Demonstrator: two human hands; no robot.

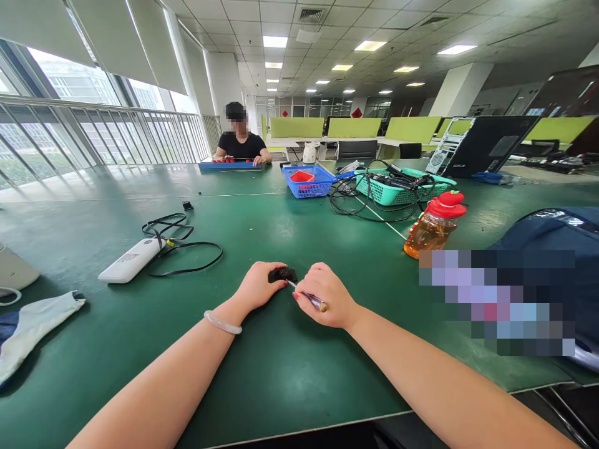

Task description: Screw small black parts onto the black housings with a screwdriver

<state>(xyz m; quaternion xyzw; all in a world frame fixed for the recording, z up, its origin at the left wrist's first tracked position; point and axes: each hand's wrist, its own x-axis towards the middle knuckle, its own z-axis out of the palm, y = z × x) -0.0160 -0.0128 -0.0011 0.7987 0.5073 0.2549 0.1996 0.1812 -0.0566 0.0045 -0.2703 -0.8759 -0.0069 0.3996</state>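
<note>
My left hand [259,285] holds a small black block-like part [283,273] down on the green table, its thumb and fingers closed about the near-left side. What kind of part it is I cannot make out. In my right hand [326,293] is a slim screwdriver [314,302] with a shiny handle and a gold-coloured end, held like a pen. Its thin tip points left and reaches the near edge of the black part, beside my left thumb. The fingers of both hands partly cover what they hold.
On the green table [281,386] a white power bank [132,260] with a black cable lies left. A red-lidded bottle [435,224] and a dark bag [556,243] stand right. Behind are a blue basket [309,187], a cable-filled green basket [388,195] and a seated person [241,146].
</note>
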